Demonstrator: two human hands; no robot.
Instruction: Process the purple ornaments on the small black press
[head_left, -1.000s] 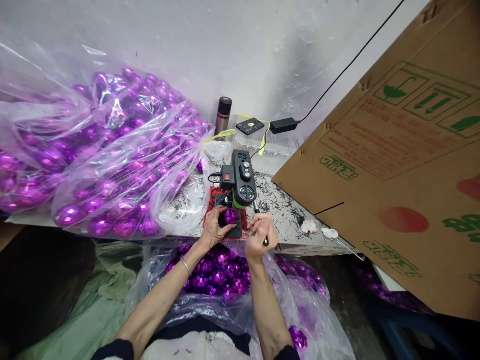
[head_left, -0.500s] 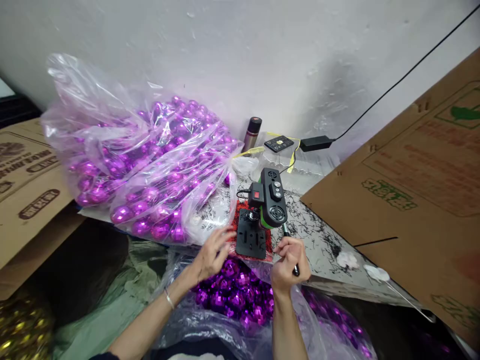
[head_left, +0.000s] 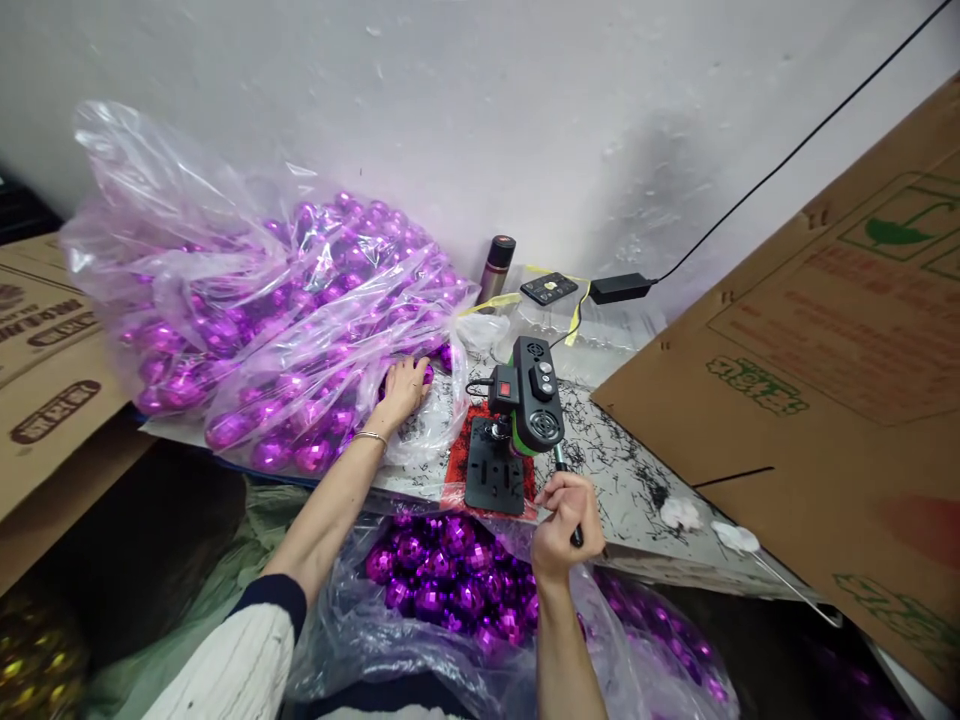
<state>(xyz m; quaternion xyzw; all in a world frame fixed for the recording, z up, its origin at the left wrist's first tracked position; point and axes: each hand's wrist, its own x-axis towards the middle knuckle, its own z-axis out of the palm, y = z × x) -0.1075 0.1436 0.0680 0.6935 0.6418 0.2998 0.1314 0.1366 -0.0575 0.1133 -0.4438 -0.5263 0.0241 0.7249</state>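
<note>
My left hand (head_left: 405, 388) is at the mouth of the big clear bag (head_left: 330, 345), its fingers curled over a shiny purple ball (head_left: 428, 374). Its fingertips are partly hidden. My right hand (head_left: 566, 525) is closed round the black handle (head_left: 577, 536) of a thin metal rod, which runs up behind a black device (head_left: 538, 395) with round vents and buttons. That device stands on a black slotted plate (head_left: 495, 480) over a red mat (head_left: 457, 470). Faceted purple balls (head_left: 450, 575) fill an open plastic bag below the table edge.
Cardboard boxes stand right (head_left: 795, 380) and left (head_left: 52, 390). By the wall are a flask (head_left: 496, 268), a phone (head_left: 549, 288) and a black power adapter (head_left: 621, 288) with its cable. Black bits litter the table (head_left: 622, 470). Gold balls (head_left: 34, 650) sit lower left.
My left hand has moved up and left, from beside the black plate to the mouth of the big bag, onto a purple ball. My right hand keeps its grip on the handle.
</note>
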